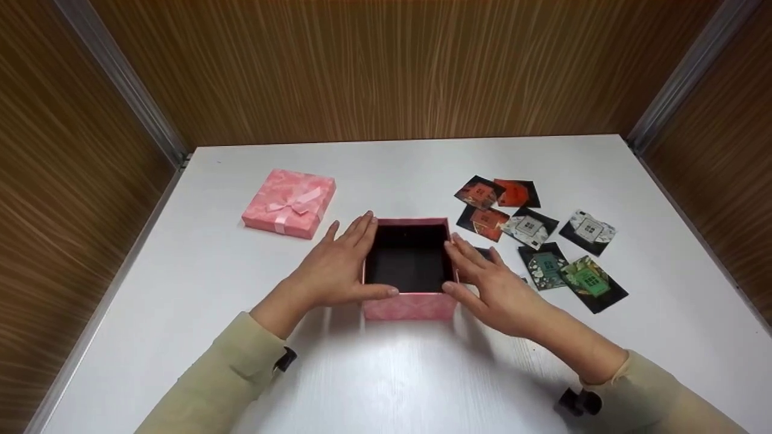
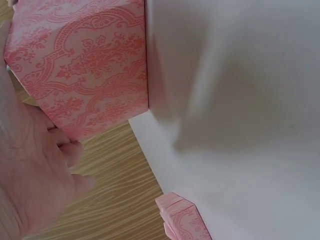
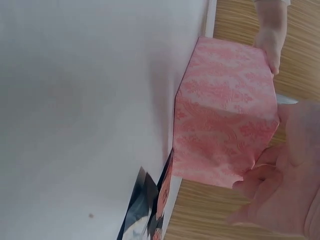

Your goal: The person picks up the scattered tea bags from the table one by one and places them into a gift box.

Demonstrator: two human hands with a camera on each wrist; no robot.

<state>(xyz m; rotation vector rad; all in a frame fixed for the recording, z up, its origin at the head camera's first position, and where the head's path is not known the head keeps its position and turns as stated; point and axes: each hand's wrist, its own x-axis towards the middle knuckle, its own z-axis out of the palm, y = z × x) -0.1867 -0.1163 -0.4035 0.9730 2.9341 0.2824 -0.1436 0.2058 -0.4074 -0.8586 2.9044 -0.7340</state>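
Both hands, left (image 1: 338,265) and right (image 1: 491,283), fingers straight, press the open pink box (image 1: 409,301) (lid (image 1: 289,203) at ten o'clock).

box (image 1: 409,306): patterned pink paper, matt | table (image 1: 392,374): smooth white, slight sheen | cards (image 1: 546,265): glossy

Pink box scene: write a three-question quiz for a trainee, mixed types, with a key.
1. True or false: the lid sits on the open pink box.
2. Which hands touch the box? A) left only B) right only C) both
3. Fill in: the cards lie to the ____ of the box, by the person's own sides.

Key: 1 false, the lid lies apart on the table. 2 C, the left hand and right hand flank its sides with straight fingers. 3 right.
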